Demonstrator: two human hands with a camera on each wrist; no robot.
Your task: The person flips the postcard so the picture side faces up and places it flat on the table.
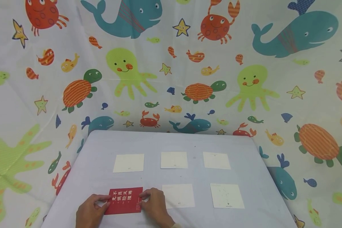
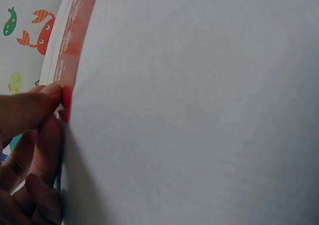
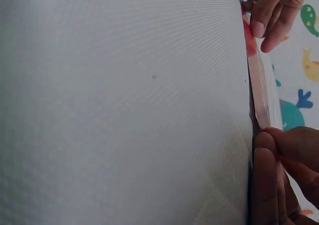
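Note:
A red card (image 1: 124, 200) with white Chinese characters lies close over the table at its front left. My left hand (image 1: 92, 210) pinches the card's left edge between thumb and fingers. On the opposite edge, my right hand (image 1: 156, 206) grips the card the same way. Seen from the left wrist, the card (image 2: 75, 41) is a thin, slanted strip at the left hand's (image 2: 32, 135) fingertips. In the right wrist view, both hands are at the ends of the card (image 3: 258, 83), the right hand (image 3: 284, 170) at the lower end.
Several white cards lie in two rows: a back left card (image 1: 129, 163), a back middle card (image 1: 174, 160), a back right card (image 1: 216, 160), a front middle card (image 1: 178, 196) and a front right card (image 1: 227, 196). A sea-animal print curtain (image 1: 171, 47) hangs behind the white table (image 1: 199, 177).

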